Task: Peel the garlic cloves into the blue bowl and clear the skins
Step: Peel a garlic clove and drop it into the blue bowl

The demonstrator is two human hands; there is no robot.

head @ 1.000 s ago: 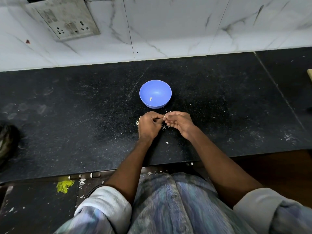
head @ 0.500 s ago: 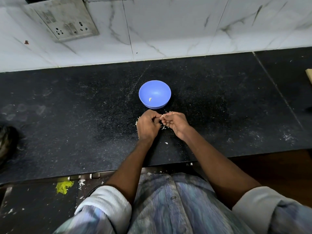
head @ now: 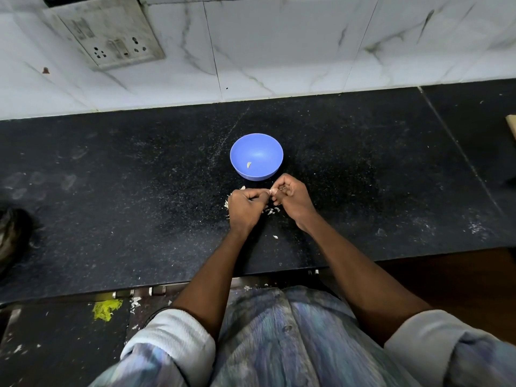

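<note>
Just in front of the round blue plastic bowl (head: 256, 156), which already holds one pale peeled garlic clove (head: 248, 164), the person's left hand (head: 244, 206) and right hand (head: 290, 195) meet above the speckled black stone counter (head: 111, 191), both with fingers curled and pinching a small garlic clove (head: 271, 192) between them, mostly hidden. The clove is probably light, firm and a little slippery, so it is best held by its body while the dry, fragile skin is pulled from the tip. Loose papery white skins (head: 271, 210) lie on the counter under the hands and are not yet cleared.

Black speckled countertop (head: 111, 191), white marble wall tiles (head: 279, 43), grimy socket panel (head: 109, 37), yellow smear (head: 106, 309) below
</note>
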